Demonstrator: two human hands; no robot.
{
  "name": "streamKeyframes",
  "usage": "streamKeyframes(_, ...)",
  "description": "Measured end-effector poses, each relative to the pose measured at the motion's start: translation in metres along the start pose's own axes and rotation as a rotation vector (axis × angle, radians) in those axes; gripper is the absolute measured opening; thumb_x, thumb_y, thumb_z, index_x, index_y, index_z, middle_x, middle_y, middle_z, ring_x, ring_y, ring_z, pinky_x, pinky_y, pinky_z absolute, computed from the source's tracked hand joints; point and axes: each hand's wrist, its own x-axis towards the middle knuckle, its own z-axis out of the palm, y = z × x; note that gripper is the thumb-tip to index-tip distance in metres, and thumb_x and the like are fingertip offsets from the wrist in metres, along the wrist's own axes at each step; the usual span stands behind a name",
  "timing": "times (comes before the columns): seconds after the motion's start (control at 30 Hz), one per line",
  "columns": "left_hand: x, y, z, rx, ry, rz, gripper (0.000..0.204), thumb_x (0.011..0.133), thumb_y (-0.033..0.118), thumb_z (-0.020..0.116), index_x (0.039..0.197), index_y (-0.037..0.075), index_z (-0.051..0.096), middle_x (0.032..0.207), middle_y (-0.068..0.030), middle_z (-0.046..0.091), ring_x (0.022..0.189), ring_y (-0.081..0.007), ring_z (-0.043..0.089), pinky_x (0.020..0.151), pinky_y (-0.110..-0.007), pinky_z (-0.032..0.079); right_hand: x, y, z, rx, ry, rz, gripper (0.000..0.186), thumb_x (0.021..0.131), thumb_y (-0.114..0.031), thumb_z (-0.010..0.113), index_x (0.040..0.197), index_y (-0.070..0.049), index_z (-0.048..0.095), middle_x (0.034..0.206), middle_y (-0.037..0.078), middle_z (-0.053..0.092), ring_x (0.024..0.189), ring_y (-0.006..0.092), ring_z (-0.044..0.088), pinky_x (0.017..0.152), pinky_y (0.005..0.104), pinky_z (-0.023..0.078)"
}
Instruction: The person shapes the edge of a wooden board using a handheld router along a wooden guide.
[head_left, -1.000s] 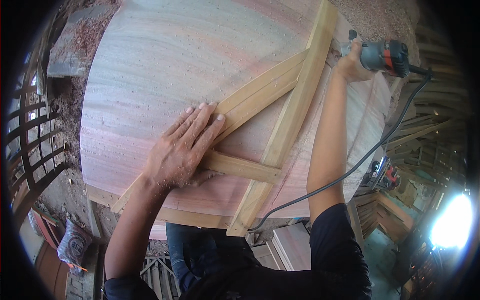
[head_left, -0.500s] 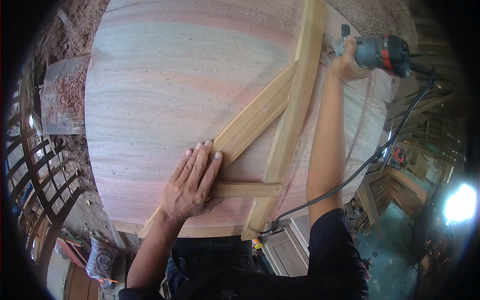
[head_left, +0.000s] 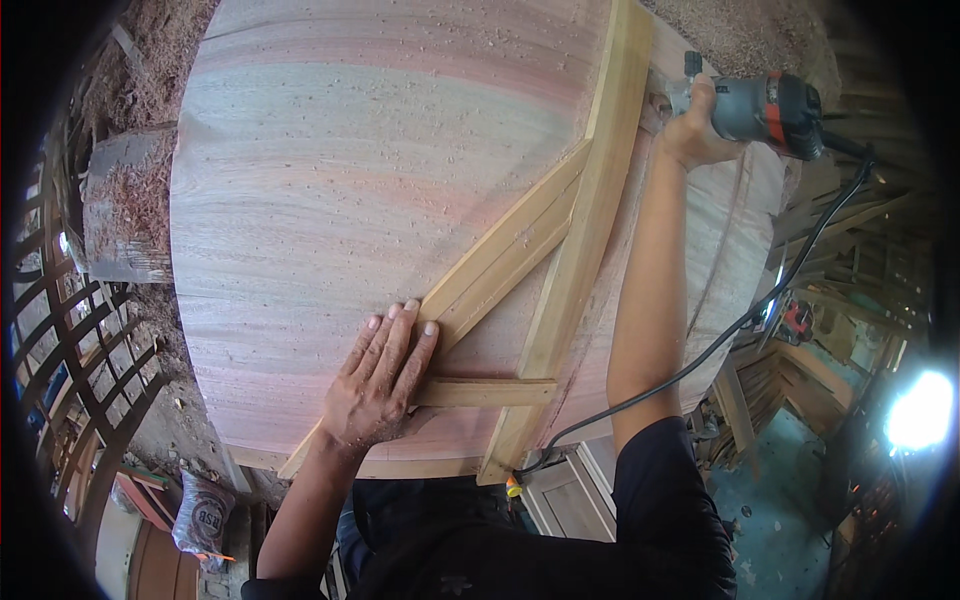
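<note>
A wide wooden panel (head_left: 330,200), pinkish and pale with wood dust on it, lies in front of me. On it rests a wooden straightedge jig: a long strip (head_left: 605,190), a diagonal brace (head_left: 510,260) and a short crosspiece (head_left: 490,392). My left hand (head_left: 378,385) presses flat on the jig's near left part, fingers stretched over the brace's lower end. At the far right, my right hand (head_left: 697,135) is wrapped round a grey and black trim router (head_left: 750,108) just right of the strip. The router's bit is hidden.
A black power cord (head_left: 755,308) loops from the router past my right forearm to the panel's near edge. Shavings and a board (head_left: 130,205) lie left, beside a lattice (head_left: 75,340). Cabinet doors (head_left: 570,505) stand below; scrap wood lies right.
The jig has slid slightly toward me across the panel, together with my left hand. The router and my right hand have stayed nearly in place.
</note>
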Motion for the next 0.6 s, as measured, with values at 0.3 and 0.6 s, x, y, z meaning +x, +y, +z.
streamKeyframes(0.3,0.0000,-0.0004,-0.0036,-0.061,-0.040,-0.020,0.098,0.075,0.047,0.083,0.156,0.002,0.053,0.158,-0.0320,0.050,0.148,-0.0454,0.050,0.124,-0.056,0.040,0.0044,0.0095,0.0036,-0.047,0.005,-0.008,0.056,0.072,-0.017,0.087,0.114,0.008,0.061,0.101,0.015,0.072,0.079,0.0270,0.073,0.072,0.0375,0.060)
streamKeyframes(0.6,-0.0003,0.0014,-0.0032,-0.039,-0.007,-0.046,0.111,0.061,0.042,0.087,0.159,0.007,0.050,0.164,-0.0223,0.048,0.151,-0.0371,0.048,0.129,-0.050,0.036,0.0073,0.0078,0.0101,-0.025,0.003,0.016,0.055,0.073,-0.014,0.086,0.115,0.009,0.060,0.101,0.017,0.072,0.079,0.0270,0.073,0.071,0.0365,0.061)
